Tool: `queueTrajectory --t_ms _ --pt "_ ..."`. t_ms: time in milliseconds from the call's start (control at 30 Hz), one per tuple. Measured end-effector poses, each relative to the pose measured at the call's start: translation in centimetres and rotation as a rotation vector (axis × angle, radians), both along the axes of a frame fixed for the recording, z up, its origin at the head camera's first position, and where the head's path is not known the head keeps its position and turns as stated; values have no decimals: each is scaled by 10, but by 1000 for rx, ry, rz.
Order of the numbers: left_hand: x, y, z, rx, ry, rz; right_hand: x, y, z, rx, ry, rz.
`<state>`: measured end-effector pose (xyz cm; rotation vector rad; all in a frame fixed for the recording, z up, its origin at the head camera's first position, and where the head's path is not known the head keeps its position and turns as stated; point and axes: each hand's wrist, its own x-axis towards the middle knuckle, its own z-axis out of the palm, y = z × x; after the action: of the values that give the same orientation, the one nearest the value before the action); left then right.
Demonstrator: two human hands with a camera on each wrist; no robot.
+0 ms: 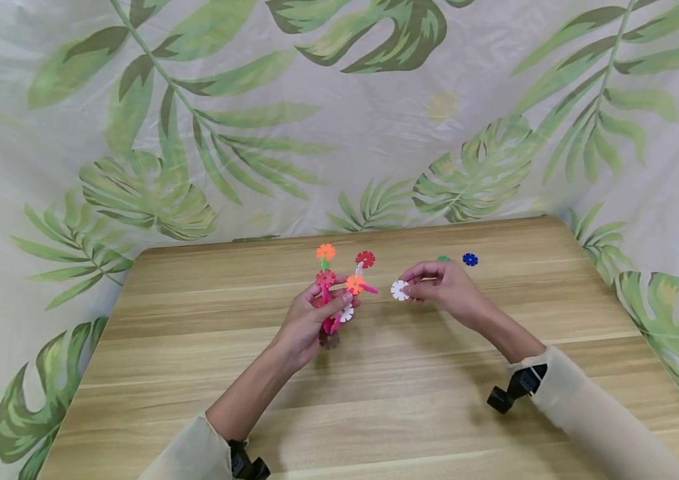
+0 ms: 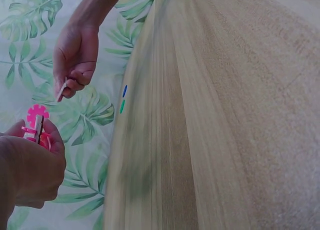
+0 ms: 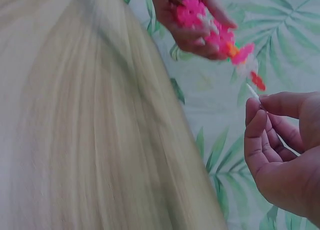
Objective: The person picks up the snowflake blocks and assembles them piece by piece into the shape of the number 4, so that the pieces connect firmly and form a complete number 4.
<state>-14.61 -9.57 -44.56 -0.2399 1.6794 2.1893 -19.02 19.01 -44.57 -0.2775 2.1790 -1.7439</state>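
My left hand (image 1: 309, 319) grips a cluster of joined notched plastic discs above the table, in pink, red, orange, white and green. In the head view an orange disc (image 1: 325, 251) and a red disc (image 1: 365, 259) stick up at its top, and a second orange disc (image 1: 354, 285) faces the camera. To the right, my right hand (image 1: 450, 288) pinches a single white notched disc (image 1: 399, 290) between thumb and fingers, apart from the cluster. The right wrist view shows that white disc (image 3: 253, 91) edge-on. Part of the cluster is hidden behind the left fingers.
A blue disc (image 1: 470, 259) lies flat on the wooden table (image 1: 411, 413) beyond my right hand. Beside it a green disc (image 1: 443, 258) is partly hidden by that hand. A leaf-patterned cloth (image 1: 375, 133) hangs behind the table's far edge.
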Motion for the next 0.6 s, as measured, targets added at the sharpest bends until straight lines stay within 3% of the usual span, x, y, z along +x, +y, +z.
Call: queueTrajectory --t_ms 267,600 --pt "0 2 0 11 6 15 14 -12 9 -13 22 26" --pt "1 4 2 -3 12 6 19 -19 12 -39 28 22"
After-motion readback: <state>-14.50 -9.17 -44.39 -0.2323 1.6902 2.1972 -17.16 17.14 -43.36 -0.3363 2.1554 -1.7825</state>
